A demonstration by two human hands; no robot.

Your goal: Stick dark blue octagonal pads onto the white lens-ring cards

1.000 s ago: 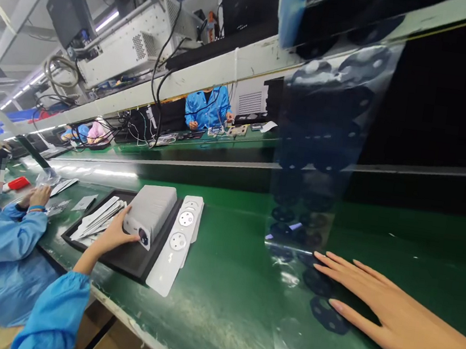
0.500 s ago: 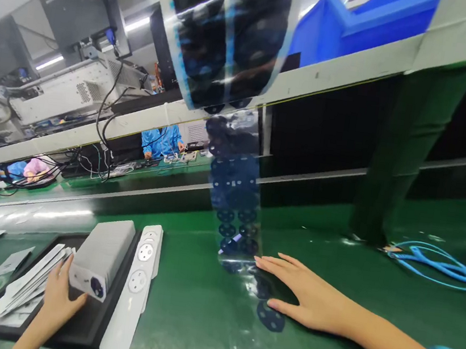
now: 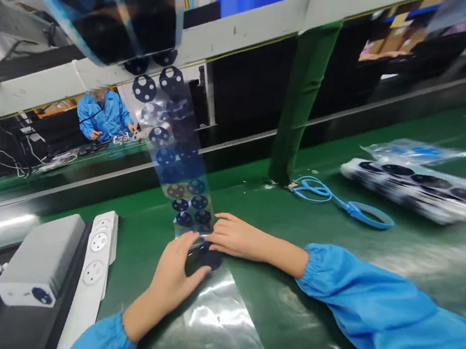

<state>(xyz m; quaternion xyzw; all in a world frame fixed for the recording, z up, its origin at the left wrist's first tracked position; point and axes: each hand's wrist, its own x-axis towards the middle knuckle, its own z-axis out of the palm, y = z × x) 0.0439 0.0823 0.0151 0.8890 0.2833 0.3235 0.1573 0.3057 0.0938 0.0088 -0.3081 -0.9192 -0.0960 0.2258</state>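
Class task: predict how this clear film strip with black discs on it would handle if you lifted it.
The clear film strip is probably light and floppy, since it wrinkles and bends softly where it lies. Its glossy sheen suggests it may be slippery. The black discs look thin and flat, so they seem unlikely to roll.
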